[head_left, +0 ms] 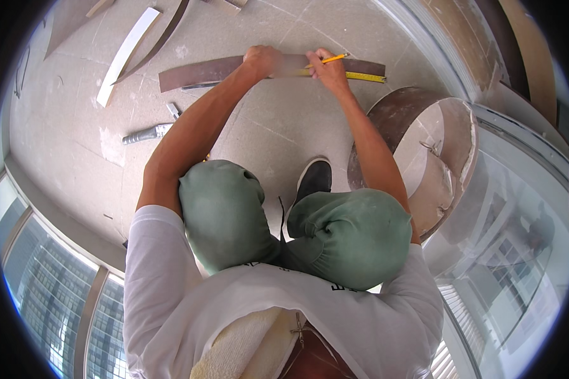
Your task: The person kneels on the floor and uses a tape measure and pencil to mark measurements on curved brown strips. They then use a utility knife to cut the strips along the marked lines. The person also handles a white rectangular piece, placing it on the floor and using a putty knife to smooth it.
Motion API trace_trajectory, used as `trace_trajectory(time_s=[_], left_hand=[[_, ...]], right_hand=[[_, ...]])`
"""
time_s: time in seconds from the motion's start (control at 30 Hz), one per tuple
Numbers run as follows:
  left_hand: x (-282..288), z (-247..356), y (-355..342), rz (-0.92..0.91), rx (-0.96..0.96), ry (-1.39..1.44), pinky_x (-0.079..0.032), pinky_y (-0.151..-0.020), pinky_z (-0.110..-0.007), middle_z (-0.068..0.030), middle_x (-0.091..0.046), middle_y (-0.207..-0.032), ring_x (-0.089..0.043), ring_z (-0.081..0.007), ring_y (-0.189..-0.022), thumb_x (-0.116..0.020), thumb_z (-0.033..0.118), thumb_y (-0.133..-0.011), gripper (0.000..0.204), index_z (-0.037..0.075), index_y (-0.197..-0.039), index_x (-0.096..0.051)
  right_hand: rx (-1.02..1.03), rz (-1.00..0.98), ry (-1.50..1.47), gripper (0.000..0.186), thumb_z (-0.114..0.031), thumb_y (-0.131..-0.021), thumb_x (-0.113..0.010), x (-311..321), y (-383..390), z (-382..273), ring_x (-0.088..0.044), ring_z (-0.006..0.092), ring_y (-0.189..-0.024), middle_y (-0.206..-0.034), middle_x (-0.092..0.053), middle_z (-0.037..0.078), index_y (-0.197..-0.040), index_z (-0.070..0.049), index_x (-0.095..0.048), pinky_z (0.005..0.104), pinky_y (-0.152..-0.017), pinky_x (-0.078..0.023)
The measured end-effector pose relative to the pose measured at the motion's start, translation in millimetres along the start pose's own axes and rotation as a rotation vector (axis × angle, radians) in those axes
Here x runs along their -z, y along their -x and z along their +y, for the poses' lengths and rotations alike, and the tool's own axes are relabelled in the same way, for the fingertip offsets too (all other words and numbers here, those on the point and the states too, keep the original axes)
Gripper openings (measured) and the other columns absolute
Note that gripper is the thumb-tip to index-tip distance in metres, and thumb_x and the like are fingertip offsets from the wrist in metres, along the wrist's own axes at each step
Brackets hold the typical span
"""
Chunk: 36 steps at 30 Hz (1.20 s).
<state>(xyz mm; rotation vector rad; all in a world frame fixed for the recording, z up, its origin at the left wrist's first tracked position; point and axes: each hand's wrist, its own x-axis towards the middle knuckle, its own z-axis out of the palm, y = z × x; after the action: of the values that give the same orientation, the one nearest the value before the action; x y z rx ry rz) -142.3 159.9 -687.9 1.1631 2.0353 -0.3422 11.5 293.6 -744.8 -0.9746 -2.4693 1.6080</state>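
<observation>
On the floor ahead of my knees lies a long brown strip of board, running left to right. My left hand is closed and rests at the strip's middle; what its fingers hold is hidden, and the area beside it is blurred. My right hand grips a yellow pencil, which slants across the strip's right half. A yellow tape measure blade runs along the strip's near edge, under my right hand and out past it. A thin dark tool lies by the strip's near edge, left of my hands.
To the right stands a large curled brown sheet, next to a glass panel. A grey-handled tool lies left of my left forearm. Beyond it are a curved white strip and a curved dark strip. Windows edge the lower left.
</observation>
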Motion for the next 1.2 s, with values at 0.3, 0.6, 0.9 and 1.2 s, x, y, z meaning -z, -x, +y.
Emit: trace_trajectory(time_s=[0.3,0.6,0.9,1.2], left_hand=[[-4.3,0.5,0.9,0.016,-0.004,0.019,-0.056,-0.092,-0.038,-0.0116,-0.075,-0.110,-0.072,-0.0265,-0.105,-0.065,0.025,-0.087,0.036,0.008,-0.117,-0.074],[-38.2,-42.0,-21.0,0.161,-0.243,0.099,-0.055,-0.089,-0.044,-0.0119,-0.075,-0.105,-0.071,-0.0313,-0.098,-0.053,0.032,-0.089,0.037,0.010,-0.106,-0.077],[-9.5,-15.8,39.4,0.152,-0.238,0.185,-0.053,-0.096,-0.047,-0.0090,-0.071,-0.122,-0.065,-0.0306,-0.116,-0.057,0.045,-0.092,0.042,0.017,-0.118,-0.074],[-19.8,-34.7,109.3,0.404,-0.282,0.594,-0.049,-0.097,-0.046,-0.0172,-0.068,-0.118,-0.064,-0.0348,-0.113,-0.057,0.066,-0.090,0.071,0.004,-0.124,-0.065]], right_hand=[[-0.062,0.059,-0.095,0.032,-0.031,-0.100,-0.064,-1.9,7.3,-6.1,-0.060,0.0092,-0.061,-0.068,-0.064,0.005,-0.083,-0.004,-0.059,0.0264,-0.057,-0.049],[0.056,0.227,-0.384,0.025,-0.025,-0.095,-0.071,20.6,75.2,-35.8,-0.058,0.0090,-0.083,-0.089,-0.064,0.000,-0.108,-0.004,-0.065,0.0241,-0.078,-0.048],[0.185,0.245,-0.292,0.026,-0.024,-0.104,-0.058,38.7,144.6,-119.0,-0.059,0.0104,-0.088,-0.102,-0.066,0.003,-0.118,-0.004,-0.065,0.0271,-0.084,-0.050],[0.527,0.082,-0.066,0.028,-0.012,-0.103,-0.057,66.4,205.7,-249.9,-0.055,0.0080,-0.079,-0.094,-0.063,0.003,-0.127,-0.001,-0.064,0.0239,-0.075,-0.046]])
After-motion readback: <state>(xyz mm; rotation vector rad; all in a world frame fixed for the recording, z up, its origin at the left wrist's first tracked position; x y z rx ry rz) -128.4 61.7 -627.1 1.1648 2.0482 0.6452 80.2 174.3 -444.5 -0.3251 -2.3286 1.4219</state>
